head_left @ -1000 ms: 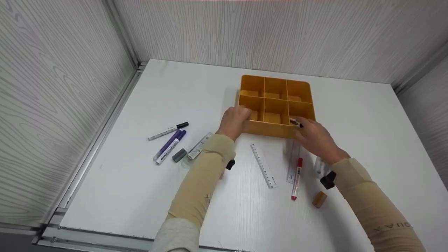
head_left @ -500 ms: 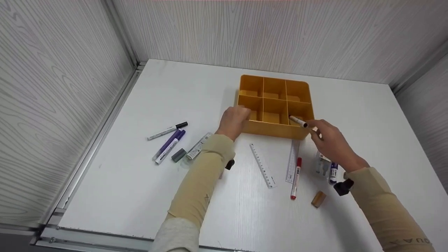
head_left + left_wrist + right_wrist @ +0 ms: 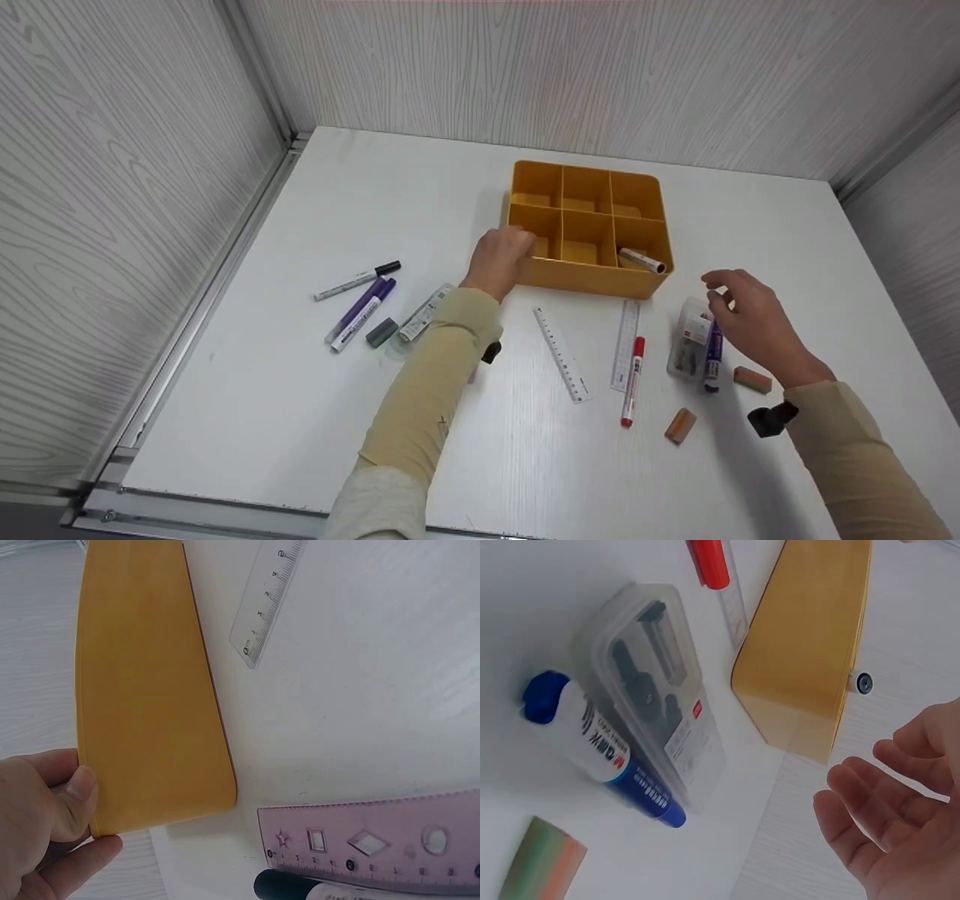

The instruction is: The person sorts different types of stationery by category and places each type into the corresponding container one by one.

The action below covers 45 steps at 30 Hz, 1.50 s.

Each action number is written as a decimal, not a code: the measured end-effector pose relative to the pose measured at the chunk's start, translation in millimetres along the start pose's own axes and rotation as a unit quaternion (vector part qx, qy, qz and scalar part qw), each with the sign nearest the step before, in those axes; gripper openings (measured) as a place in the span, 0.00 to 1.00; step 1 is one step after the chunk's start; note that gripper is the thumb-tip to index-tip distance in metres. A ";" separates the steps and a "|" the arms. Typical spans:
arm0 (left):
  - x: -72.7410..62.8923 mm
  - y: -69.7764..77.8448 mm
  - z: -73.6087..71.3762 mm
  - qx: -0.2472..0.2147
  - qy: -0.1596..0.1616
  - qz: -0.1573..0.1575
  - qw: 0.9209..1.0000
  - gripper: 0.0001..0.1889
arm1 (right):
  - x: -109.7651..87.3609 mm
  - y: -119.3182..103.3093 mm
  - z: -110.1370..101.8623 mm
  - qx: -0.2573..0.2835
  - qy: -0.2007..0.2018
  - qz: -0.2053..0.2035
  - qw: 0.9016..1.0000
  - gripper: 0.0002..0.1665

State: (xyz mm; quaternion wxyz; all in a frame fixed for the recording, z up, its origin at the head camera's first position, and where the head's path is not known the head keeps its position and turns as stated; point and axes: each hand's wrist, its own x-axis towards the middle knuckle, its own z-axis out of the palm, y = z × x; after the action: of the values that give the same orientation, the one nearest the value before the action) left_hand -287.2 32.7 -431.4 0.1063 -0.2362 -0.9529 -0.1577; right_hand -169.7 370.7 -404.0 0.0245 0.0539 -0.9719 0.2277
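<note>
My left hand (image 3: 501,262) grips the front left rim of the yellow compartment box (image 3: 585,277); in the left wrist view its thumb (image 3: 79,791) presses on the outer wall. A white marker (image 3: 642,260) leans in the front right compartment, its end poking over the rim. To the right of the box my right hand (image 3: 761,322) hovers with loosely bent fingers, holding nothing. Below it lie a clear plastic case (image 3: 688,341) and a blue marker (image 3: 615,757), side by side. A striped eraser (image 3: 752,379) is near that wrist.
A second eraser (image 3: 680,426), a red marker (image 3: 633,382) and two clear rulers (image 3: 562,356) lie before the box. At left are a black-capped marker (image 3: 358,281), purple markers (image 3: 364,315) and a green-grey cap (image 3: 382,333). A pink ruler (image 3: 375,840) lies under the left forearm.
My right hand has let go of the white marker in the front right compartment and drawn back to the right, uncovering the case, blue marker and eraser. The left hand has stayed on the rim.
</note>
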 end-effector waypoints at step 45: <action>-1.9 -1.6 -1.1 -0.010 -0.014 -0.001 1.000 0.06 | -44.5 40.1 35.4 0.076 -0.216 0.182 0.956 0.47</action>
State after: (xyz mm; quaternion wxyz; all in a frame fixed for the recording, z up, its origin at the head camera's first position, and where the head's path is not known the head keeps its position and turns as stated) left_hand -286.1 30.2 -431.3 0.0908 -0.2383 -0.9528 -0.1646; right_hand -130.9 394.8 -456.6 -0.2321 -0.0740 -0.9272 0.2846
